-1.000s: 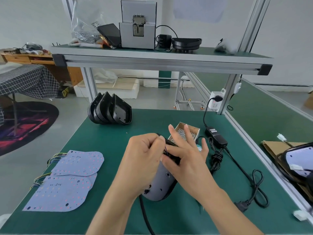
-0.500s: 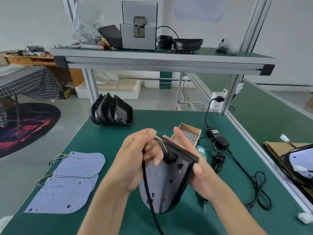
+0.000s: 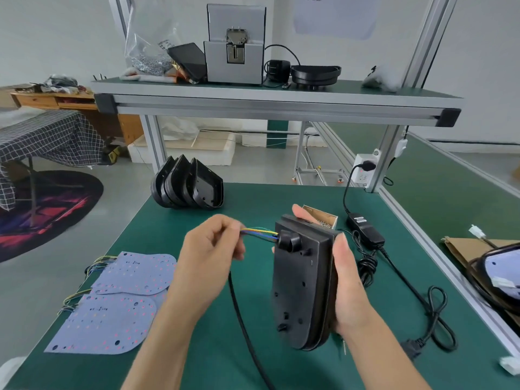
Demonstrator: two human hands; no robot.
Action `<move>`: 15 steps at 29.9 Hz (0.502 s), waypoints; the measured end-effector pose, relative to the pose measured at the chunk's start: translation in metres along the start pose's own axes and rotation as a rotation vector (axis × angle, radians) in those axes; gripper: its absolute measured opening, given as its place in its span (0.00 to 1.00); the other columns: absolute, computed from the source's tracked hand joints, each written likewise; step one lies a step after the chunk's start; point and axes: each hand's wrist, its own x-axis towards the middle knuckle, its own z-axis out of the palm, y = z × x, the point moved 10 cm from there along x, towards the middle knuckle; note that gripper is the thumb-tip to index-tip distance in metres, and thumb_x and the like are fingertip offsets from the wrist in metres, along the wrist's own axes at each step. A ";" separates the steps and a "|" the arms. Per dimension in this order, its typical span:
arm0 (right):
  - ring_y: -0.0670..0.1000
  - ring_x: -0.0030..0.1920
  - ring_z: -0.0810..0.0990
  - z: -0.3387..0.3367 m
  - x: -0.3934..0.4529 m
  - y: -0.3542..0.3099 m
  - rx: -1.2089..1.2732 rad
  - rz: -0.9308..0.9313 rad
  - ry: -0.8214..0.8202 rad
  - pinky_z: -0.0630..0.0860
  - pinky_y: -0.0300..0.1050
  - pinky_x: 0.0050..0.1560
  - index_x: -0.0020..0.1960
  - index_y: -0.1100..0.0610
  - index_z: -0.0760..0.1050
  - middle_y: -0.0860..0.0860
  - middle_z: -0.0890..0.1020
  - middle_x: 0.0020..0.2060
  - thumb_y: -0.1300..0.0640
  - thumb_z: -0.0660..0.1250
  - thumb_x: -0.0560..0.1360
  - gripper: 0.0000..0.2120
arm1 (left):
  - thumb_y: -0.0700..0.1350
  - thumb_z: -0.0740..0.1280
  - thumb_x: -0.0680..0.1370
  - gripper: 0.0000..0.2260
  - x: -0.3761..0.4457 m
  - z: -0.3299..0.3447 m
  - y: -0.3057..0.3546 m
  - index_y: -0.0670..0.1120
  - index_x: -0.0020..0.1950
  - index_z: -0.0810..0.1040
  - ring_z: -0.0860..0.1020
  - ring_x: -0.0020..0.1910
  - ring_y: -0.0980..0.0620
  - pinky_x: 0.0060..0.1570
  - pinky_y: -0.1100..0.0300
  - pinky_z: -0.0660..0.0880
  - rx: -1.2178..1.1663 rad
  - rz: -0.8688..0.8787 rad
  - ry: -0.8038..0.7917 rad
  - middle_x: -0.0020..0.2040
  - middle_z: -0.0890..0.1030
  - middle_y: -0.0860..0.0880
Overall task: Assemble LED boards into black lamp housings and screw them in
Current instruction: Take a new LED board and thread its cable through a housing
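Housing (image 3: 302,288), black and back side up, is being held at centre frame above the green worktop (image 3: 281,192) by the right hand (image 3: 344,280), fingers wrapping its far edge, while the left hand (image 3: 206,260) is pinching coloured wires (image 3: 257,234) emerging from its upper-left boss.
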 end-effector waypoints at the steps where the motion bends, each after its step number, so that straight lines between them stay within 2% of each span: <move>1: 0.58 0.68 0.78 0.000 0.001 -0.004 -0.034 0.003 0.007 0.78 0.62 0.65 0.78 0.39 0.69 0.52 0.78 0.72 0.23 0.65 0.73 0.38 | 0.40 0.63 0.84 0.13 -0.003 -0.001 0.006 0.56 0.47 0.81 0.82 0.36 0.56 0.38 0.67 0.74 0.104 0.065 0.017 0.37 0.81 0.53; 3: 0.55 0.62 0.81 0.003 0.001 -0.011 -0.092 -0.011 0.018 0.82 0.55 0.58 0.75 0.39 0.73 0.50 0.81 0.68 0.23 0.66 0.72 0.37 | 0.45 0.64 0.85 0.11 -0.010 0.010 0.019 0.62 0.56 0.80 0.84 0.44 0.59 0.37 0.72 0.72 0.170 0.155 -0.032 0.45 0.82 0.59; 6: 0.51 0.61 0.83 0.011 0.000 -0.021 -0.124 -0.014 0.032 0.82 0.46 0.54 0.73 0.40 0.75 0.50 0.83 0.65 0.24 0.67 0.71 0.36 | 0.49 0.67 0.83 0.08 -0.018 0.032 0.028 0.62 0.57 0.81 0.83 0.48 0.58 0.44 0.72 0.74 0.186 0.221 -0.136 0.49 0.84 0.62; 9: 0.50 0.61 0.83 0.015 -0.001 -0.027 -0.160 0.006 0.017 0.82 0.48 0.57 0.72 0.38 0.75 0.49 0.83 0.66 0.22 0.68 0.68 0.37 | 0.46 0.71 0.82 0.08 -0.018 0.033 0.025 0.60 0.55 0.84 0.84 0.47 0.58 0.47 0.71 0.76 0.102 0.196 -0.158 0.48 0.86 0.61; 12: 0.51 0.63 0.83 0.015 -0.002 -0.030 -0.178 0.030 0.008 0.81 0.51 0.59 0.72 0.36 0.76 0.47 0.84 0.65 0.20 0.67 0.66 0.38 | 0.47 0.72 0.80 0.08 -0.017 0.032 0.021 0.60 0.55 0.86 0.84 0.50 0.56 0.53 0.62 0.79 0.050 0.198 -0.172 0.50 0.87 0.60; 15: 0.51 0.65 0.83 0.015 -0.004 -0.031 -0.176 0.057 0.022 0.82 0.48 0.58 0.71 0.35 0.76 0.47 0.84 0.65 0.22 0.64 0.69 0.35 | 0.48 0.73 0.78 0.10 -0.019 0.031 0.023 0.61 0.56 0.86 0.85 0.49 0.57 0.52 0.65 0.78 0.016 0.243 -0.144 0.49 0.87 0.60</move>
